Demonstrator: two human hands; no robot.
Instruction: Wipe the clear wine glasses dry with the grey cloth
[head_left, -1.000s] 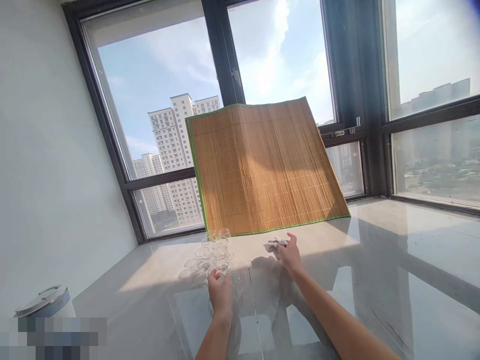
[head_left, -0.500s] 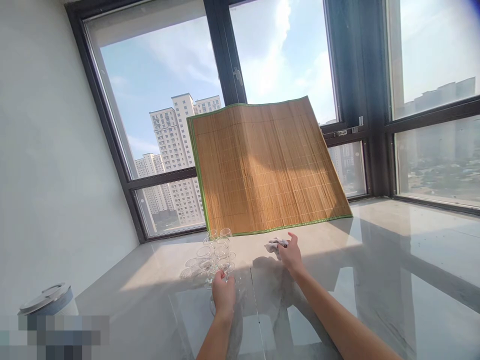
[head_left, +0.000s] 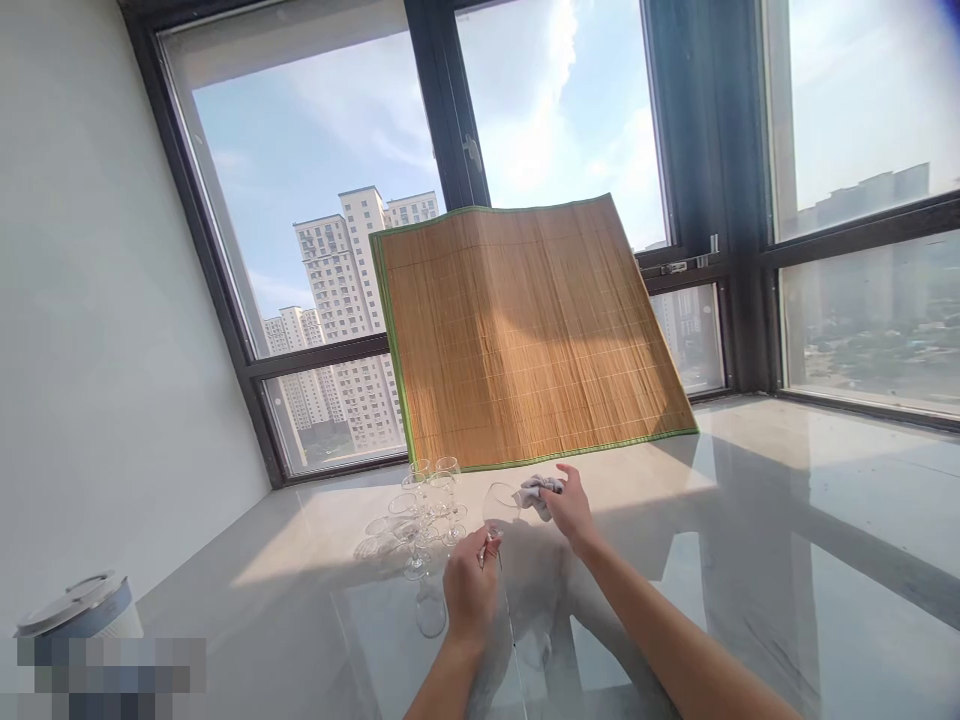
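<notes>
My left hand [head_left: 472, 580] is closed around the stem of a clear wine glass [head_left: 501, 500], whose bowl tilts up to the right. Pinched in my right hand [head_left: 571, 510] is a crumpled white-and-grey cloth [head_left: 540, 494], close beside the glass's rim; I cannot tell whether they touch. Left of my left hand, several clear stemmed glasses [head_left: 405, 506] stand grouped on the glossy light surface [head_left: 315, 620]. The base of the held glass is mostly hidden by my fingers.
A bamboo mat [head_left: 525, 330] with green edging leans against the dark window frame [head_left: 442, 110] behind the glasses. At the lower left is a lidded white-and-blue cup [head_left: 86, 605], partly covered by blurred blocks. A pale wall [head_left: 97, 300] bounds the left side.
My left hand has drawn a glass out of the group and moved it right, tilting it toward the cloth. My right hand has shifted slightly left with the cloth.
</notes>
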